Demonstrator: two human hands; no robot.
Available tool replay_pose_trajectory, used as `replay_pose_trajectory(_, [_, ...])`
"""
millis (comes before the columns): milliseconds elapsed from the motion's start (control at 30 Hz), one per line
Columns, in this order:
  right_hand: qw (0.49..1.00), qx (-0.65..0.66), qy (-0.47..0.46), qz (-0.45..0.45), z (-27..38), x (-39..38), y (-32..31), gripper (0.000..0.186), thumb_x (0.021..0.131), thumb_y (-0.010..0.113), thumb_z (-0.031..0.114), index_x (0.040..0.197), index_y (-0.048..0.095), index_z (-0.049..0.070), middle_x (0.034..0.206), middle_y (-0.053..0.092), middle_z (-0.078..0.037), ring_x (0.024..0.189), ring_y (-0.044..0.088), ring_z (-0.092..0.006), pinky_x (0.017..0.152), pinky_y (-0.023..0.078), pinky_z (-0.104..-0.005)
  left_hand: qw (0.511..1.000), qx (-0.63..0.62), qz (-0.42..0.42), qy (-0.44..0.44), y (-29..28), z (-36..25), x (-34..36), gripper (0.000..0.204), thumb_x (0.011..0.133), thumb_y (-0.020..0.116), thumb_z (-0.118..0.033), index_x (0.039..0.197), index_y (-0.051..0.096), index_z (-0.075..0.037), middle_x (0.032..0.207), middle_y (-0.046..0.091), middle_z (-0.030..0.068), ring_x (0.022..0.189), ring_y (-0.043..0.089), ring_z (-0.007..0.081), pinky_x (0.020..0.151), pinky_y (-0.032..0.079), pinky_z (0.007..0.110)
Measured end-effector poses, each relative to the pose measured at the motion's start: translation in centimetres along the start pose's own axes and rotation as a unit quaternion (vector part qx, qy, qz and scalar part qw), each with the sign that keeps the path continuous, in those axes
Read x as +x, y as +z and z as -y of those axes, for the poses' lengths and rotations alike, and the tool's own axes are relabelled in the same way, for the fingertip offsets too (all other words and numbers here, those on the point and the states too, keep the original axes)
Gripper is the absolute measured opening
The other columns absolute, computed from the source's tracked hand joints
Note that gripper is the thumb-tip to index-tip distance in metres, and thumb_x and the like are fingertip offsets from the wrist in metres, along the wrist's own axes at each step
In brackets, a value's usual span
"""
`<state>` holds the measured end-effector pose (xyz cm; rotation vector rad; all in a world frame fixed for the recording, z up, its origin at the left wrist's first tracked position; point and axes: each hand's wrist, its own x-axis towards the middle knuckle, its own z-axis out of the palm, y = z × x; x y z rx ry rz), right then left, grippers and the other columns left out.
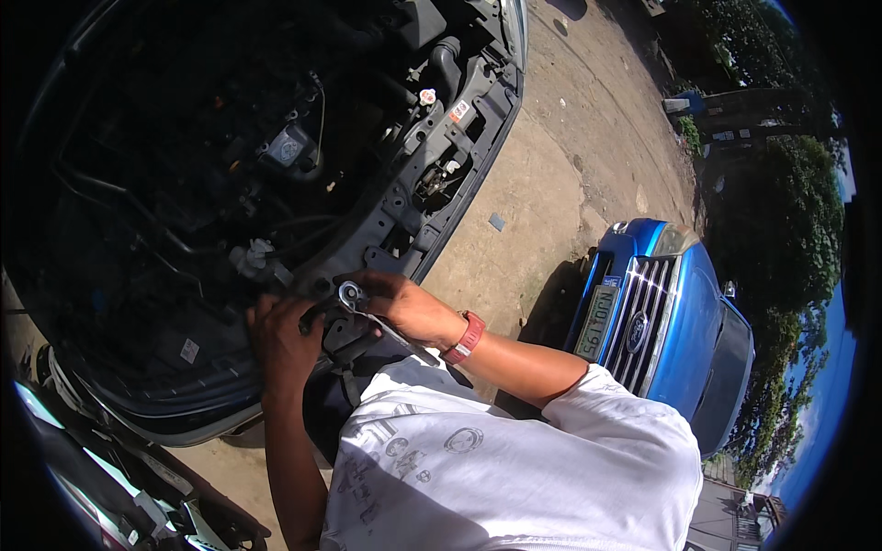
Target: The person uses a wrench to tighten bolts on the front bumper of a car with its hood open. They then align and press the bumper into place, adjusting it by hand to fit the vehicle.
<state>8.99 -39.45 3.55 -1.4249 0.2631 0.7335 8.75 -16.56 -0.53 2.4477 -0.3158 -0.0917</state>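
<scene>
A shiny ratchet wrench (350, 294) is in my right hand (409, 308), which is closed about its head end. Its handle slants down to the right, below my wrist. Close on the left, my left hand (287, 335) is curled around a dark piece that I cannot make out, in shadow beside the ratchet head. Both hands are over the front edge of a car's engine bay, at the dark radiator support panel (381, 216). Whether the ratchet sits on a bolt is hidden by my fingers.
The deeply shaded engine bay holds a metal-topped part (287, 147), a radiator cap (427, 96) and a black hose (446, 60). A blue pickup (684, 294) is parked on the right. At lower left stands a motorcycle (119, 487). Concrete ground (542, 193) lies between the vehicles.
</scene>
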Motion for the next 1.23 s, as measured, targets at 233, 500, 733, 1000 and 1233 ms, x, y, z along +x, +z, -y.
replay_pose_trajectory(233, [0.999, -0.001, -0.039, -0.008, 0.2, -0.9, 0.7, 0.048, 0.103, 0.053, 0.007, 0.150, 0.053, -0.001, 0.094, 0.068, -0.006, 0.071, 0.060, -0.0109, 0.063, 0.051, -0.0296, 0.999, 0.027, 0.031, 0.003, -0.8, -0.9, 0.5, 0.031, 0.075, 0.089, -0.017, 0.104, 0.081, -0.014, 0.108, 0.077, 0.0041, 0.110, 0.063, 0.0282, 0.102, 0.044, 0.046])
replay_pose_trajectory(500, [0.996, 0.077, -0.047, -0.024, -0.9, -2.5, 0.2, 0.052, 0.108, 0.040, 0.005, 0.159, 0.040, -0.005, 0.088, 0.065, -0.009, 0.069, 0.061, -0.0130, 0.064, 0.050, -0.0266, 0.999, -0.035, -0.027, -0.012, -0.8, 1.0, -1.3, 0.041, 0.080, 0.089, -0.017, 0.120, 0.076, -0.013, 0.121, 0.074, 0.0041, 0.116, 0.064, 0.0286, 0.104, 0.045, 0.046])
replay_pose_trajectory(733, [0.998, 0.026, -0.016, -0.049, 0.3, -2.2, 1.3, 0.045, 0.111, 0.047, 0.011, 0.154, 0.048, -0.003, 0.097, 0.067, -0.008, 0.074, 0.063, -0.0118, 0.068, 0.052, -0.0268, 0.993, -0.033, -0.110, -0.034, -1.9, 2.1, -4.3, 0.041, 0.083, 0.087, -0.020, 0.121, 0.074, -0.014, 0.127, 0.071, 0.0012, 0.122, 0.060, 0.0269, 0.108, 0.041, 0.046])
replay_pose_trajectory(1000, [0.935, -0.342, -0.079, -0.059, 1.4, 0.9, 3.0, 0.033, 0.105, 0.067, 0.025, 0.122, 0.061, -0.003, 0.081, 0.066, -0.013, 0.073, 0.064, -0.0206, 0.067, 0.047, -0.0347, 0.996, 0.021, -0.086, -0.006, 1.4, 1.3, -2.2, 0.027, 0.083, 0.085, -0.020, 0.108, 0.078, -0.011, 0.137, 0.063, 0.0064, 0.136, 0.052, 0.0302, 0.119, 0.034, 0.053])
replay_pose_trajectory(1233, [0.939, -0.335, -0.080, 0.013, -0.1, 3.4, 2.2, 0.036, 0.106, 0.067, 0.029, 0.121, 0.059, -0.003, 0.092, 0.071, -0.022, 0.085, 0.072, -0.0343, 0.072, 0.050, -0.0440, 0.995, 0.007, -0.092, -0.027, 2.2, 1.2, -1.8, 0.020, 0.085, 0.082, -0.019, 0.102, 0.079, -0.010, 0.137, 0.062, 0.0082, 0.141, 0.048, 0.0309, 0.124, 0.029, 0.057])
